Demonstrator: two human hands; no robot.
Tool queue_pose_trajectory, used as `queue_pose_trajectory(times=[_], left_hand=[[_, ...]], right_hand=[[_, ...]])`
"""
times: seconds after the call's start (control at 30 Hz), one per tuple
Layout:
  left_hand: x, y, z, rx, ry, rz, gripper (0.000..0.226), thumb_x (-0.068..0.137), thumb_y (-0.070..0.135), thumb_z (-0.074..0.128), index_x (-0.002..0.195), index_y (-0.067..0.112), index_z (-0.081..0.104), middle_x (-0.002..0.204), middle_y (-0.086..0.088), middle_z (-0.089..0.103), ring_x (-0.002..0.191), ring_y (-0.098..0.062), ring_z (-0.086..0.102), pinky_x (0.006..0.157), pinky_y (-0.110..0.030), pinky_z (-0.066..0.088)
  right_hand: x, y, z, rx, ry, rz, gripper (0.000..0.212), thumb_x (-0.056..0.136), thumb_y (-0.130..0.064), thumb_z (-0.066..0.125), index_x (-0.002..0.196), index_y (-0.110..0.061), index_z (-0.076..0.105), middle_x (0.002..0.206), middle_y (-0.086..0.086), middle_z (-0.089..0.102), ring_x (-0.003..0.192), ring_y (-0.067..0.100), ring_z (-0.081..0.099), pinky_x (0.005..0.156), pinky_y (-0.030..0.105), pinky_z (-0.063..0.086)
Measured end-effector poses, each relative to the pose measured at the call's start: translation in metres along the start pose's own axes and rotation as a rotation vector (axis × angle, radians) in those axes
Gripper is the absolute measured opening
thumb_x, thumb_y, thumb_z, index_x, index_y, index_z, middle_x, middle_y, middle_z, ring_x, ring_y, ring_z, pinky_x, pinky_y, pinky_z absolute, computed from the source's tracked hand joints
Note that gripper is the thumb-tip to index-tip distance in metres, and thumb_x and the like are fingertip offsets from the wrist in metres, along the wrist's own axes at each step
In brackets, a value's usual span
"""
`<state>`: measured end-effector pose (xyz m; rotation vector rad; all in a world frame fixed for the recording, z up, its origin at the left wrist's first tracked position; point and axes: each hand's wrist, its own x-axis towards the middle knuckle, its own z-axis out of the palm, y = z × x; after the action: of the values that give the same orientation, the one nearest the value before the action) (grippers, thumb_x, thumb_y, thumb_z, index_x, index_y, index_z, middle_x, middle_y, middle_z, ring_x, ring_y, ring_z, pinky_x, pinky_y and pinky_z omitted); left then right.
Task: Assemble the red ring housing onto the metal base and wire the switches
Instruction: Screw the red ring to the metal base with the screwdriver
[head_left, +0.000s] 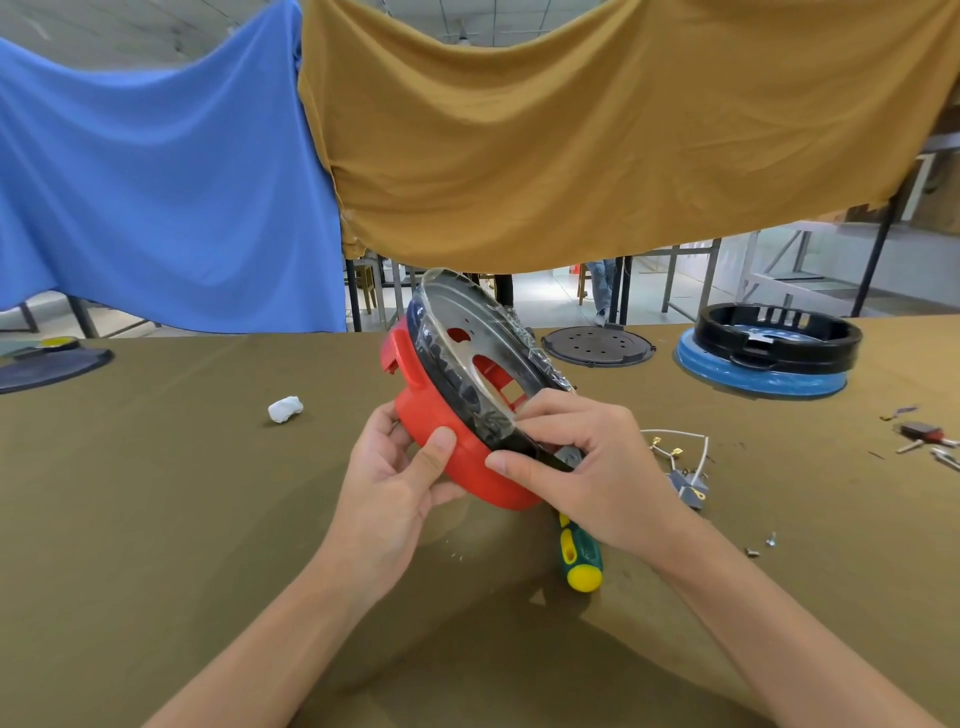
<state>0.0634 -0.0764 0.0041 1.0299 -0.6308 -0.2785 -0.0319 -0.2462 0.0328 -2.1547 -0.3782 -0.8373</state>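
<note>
The red ring housing (457, 457) is lifted off the table and tilted, with the film-wrapped metal base (467, 353) seated in its upper face. My left hand (395, 478) grips the housing's lower left wall, thumb pressed on the red side. At the near rim my right hand (576, 457) pinches the dark edge where base and housing meet. A white wire with brass terminals (675, 447) and a small grey switch (691, 491) lie on the table to the right of my right hand.
A green-and-yellow screwdriver (576, 556) lies under my right wrist. Loose screws (761, 545) sit to its right. A black ring on a blue base (763, 353), a dark round plate (597, 345), a white wad (284, 409) and small parts (924, 439) dot the olive cloth (182, 493).
</note>
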Motion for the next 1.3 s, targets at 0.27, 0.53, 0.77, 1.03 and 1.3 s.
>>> queue_pose_trajectory(times=[0.27,0.53,0.77,1.03,1.3], left_hand=[[-0.002,0.000,0.000,-0.004,0.004,0.006,0.055,0.081,0.022,0.073,0.128,0.003,0.051,0.124,-0.020,0.066,0.108,-0.036,0.068,0.077,-0.046,0.060],[-0.002,0.000,-0.001,-0.001,-0.029,-0.015,0.048,0.087,0.014,0.065,0.131,0.003,0.049,0.126,-0.020,0.064,0.111,-0.035,0.067,0.080,-0.044,0.059],[-0.003,0.009,0.003,0.038,-0.127,-0.144,0.092,0.066,0.057,0.085,0.137,0.013,0.047,0.131,-0.011,0.064,0.113,-0.024,0.065,0.090,-0.044,0.056],[-0.005,0.008,0.004,0.208,0.205,-0.170,0.041,0.090,-0.003,0.056,0.129,0.009,0.054,0.113,-0.011,0.072,0.090,-0.024,0.073,0.064,-0.033,0.058],[-0.006,0.007,0.005,0.179,0.268,-0.120,0.041,0.090,-0.006,0.054,0.127,0.013,0.054,0.118,-0.016,0.068,0.097,-0.036,0.071,0.067,-0.042,0.060]], right_hand=[[0.000,-0.001,-0.001,-0.054,-0.052,-0.009,0.020,0.087,-0.025,0.075,0.101,-0.012,0.079,0.096,-0.005,0.069,0.093,0.015,0.066,0.074,0.036,0.057],[-0.002,-0.003,-0.004,-0.078,-0.109,-0.014,0.015,0.090,-0.021,0.072,0.088,-0.008,0.077,0.092,-0.003,0.065,0.085,0.017,0.063,0.072,0.039,0.052],[-0.009,-0.007,0.009,-0.587,-0.126,-0.378,0.021,0.096,-0.018,0.060,0.098,-0.004,0.075,0.088,0.003,0.064,0.078,0.019,0.059,0.067,0.036,0.053],[-0.010,0.016,0.036,-0.904,-0.104,-0.551,0.004,0.090,-0.012,0.069,0.094,-0.011,0.067,0.086,0.000,0.058,0.075,0.019,0.048,0.060,0.031,0.044],[-0.012,0.003,0.031,-0.263,-0.153,-0.006,0.028,0.099,-0.032,0.057,0.116,-0.019,0.074,0.095,-0.011,0.062,0.089,0.005,0.050,0.079,0.017,0.039]])
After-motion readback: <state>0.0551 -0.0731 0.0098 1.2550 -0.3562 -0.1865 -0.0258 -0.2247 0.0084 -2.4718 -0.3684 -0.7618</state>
